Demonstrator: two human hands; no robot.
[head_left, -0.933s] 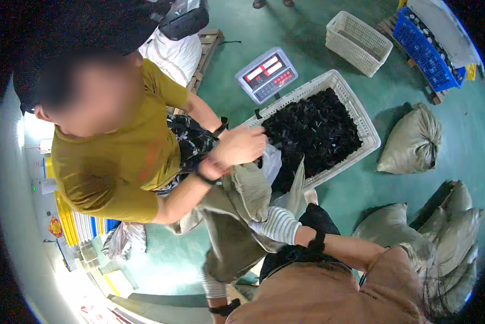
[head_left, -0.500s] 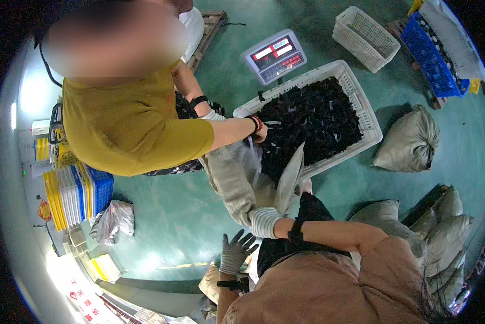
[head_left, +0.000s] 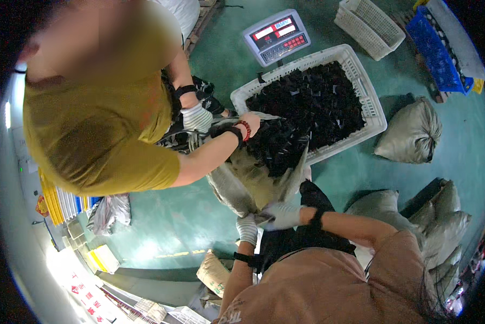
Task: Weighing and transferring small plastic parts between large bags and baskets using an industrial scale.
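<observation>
A grey woven sack (head_left: 226, 186) slants down from the rim of a white plastic basket (head_left: 374, 116) toward me. Its mouth is open, and small black pieces (head_left: 312, 108) lie both in it and in the basket. My left hand (head_left: 247, 230), in a striped white glove, is closed on the sack's lower end. Beside it my right hand (head_left: 282, 215), gloved too and a little blurred, grips the same end. Across from me a co-worker in a mustard shirt (head_left: 102, 135) has one bare hand (head_left: 249, 124) at the sack's mouth and a gloved hand (head_left: 197, 117) beside it.
A scale's lit display unit (head_left: 276, 36) stands behind the basket. Farther right are a white crate (head_left: 369, 29) and a blue crate (head_left: 439, 51). A tied sack (head_left: 410, 131) and several other full sacks (head_left: 442, 216) lie on the green floor at right.
My left hand, open and apart before, has come up to the sack's lower end and closed on it. My right hand has moved slightly right. The co-worker has leaned closer, and the sack's mouth has opened wider.
</observation>
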